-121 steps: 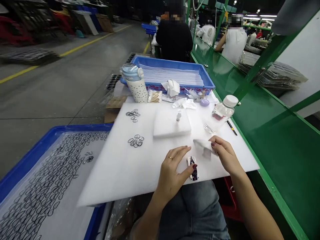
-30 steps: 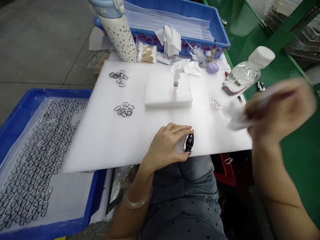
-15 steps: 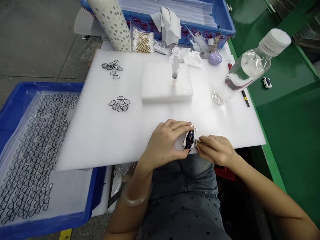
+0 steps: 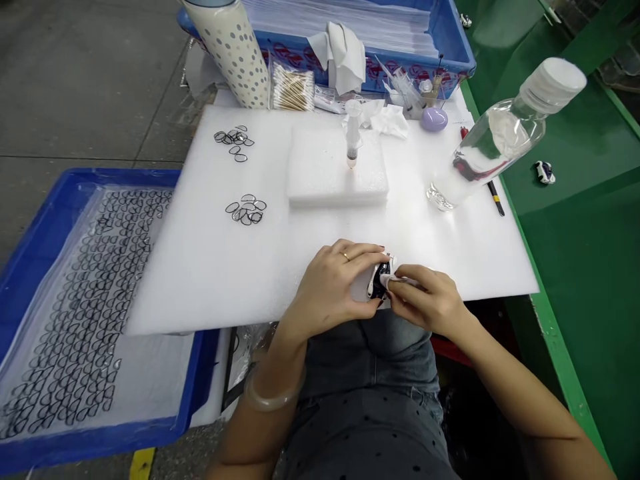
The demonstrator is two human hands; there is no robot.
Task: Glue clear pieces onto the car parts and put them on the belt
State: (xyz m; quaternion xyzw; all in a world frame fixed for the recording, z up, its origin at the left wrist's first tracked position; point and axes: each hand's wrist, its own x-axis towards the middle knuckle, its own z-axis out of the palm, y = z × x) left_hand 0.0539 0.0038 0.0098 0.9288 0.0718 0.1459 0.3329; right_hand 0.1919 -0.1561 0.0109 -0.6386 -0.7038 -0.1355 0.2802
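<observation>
Between thumb and fingers, my left hand (image 4: 333,287) grips a small black-and-white toy car (image 4: 379,279) near the front edge of the white foam sheet (image 4: 200,267). My right hand (image 4: 427,297) is closed in a pinch on a white cloth or tissue (image 4: 393,280), whose tip presses on the car's dark top. The fingers partly cover the car. Beyond the hands, a syringe (image 4: 353,133) stands upright in a white foam block (image 4: 325,167). Two small piles of thin black rings (image 4: 247,210) lie on the sheet to the left.
A clear bottle (image 4: 500,140) leans in at the right, near tweezers (image 4: 495,199). Cotton swabs (image 4: 293,90), a dotted tumbler (image 4: 235,57) and a blue bin (image 4: 455,53) line the back. A blue tray (image 4: 115,437) of black rings sits lower left. Another toy car (image 4: 545,172) rests on the green surface.
My right hand has shifted slightly left, bringing the white cloth from the car's side onto its top. My left hand keeps its hold. The whole view has shifted a little.
</observation>
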